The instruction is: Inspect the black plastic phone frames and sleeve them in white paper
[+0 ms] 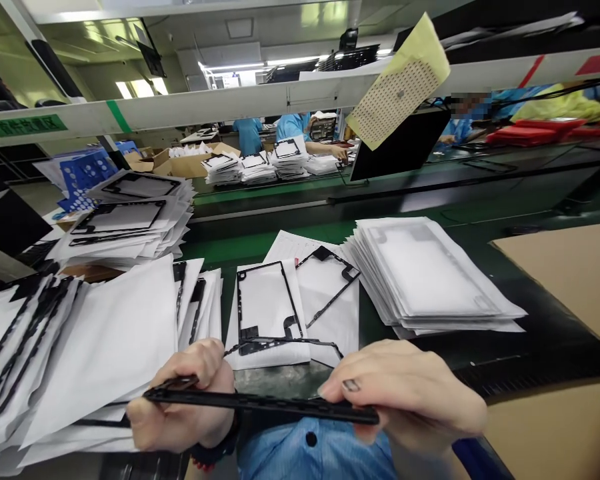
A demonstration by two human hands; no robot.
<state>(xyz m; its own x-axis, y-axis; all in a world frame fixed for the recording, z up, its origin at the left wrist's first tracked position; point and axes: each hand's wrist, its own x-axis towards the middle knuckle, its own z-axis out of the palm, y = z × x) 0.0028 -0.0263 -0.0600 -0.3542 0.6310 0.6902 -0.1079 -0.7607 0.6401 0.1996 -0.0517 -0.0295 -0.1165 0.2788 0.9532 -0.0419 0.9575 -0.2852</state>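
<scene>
My left hand (190, 393) and my right hand (400, 390) grip a thin black rectangular frame (265, 402) by its two ends, close to my body. It is tilted so that I see it nearly edge-on. Just beyond it, a similar black frame (269, 265) lies on white paper (270, 300). Beside that, another black frame (330, 303) rests askew on a white sheet. To the left of my left hand stand white paper sleeves (115, 327) with black frames between them. A neat stack of white sleeves (425, 267) lies beyond my right hand.
More stacked frames and paper (125, 220) sit at the far left. A cardboard sheet (570, 273) is at the right. A yellowish card (400, 87) hangs from the white rail (220, 103) over the green bench (220, 240). People in blue work across the bench, near red items (525, 133).
</scene>
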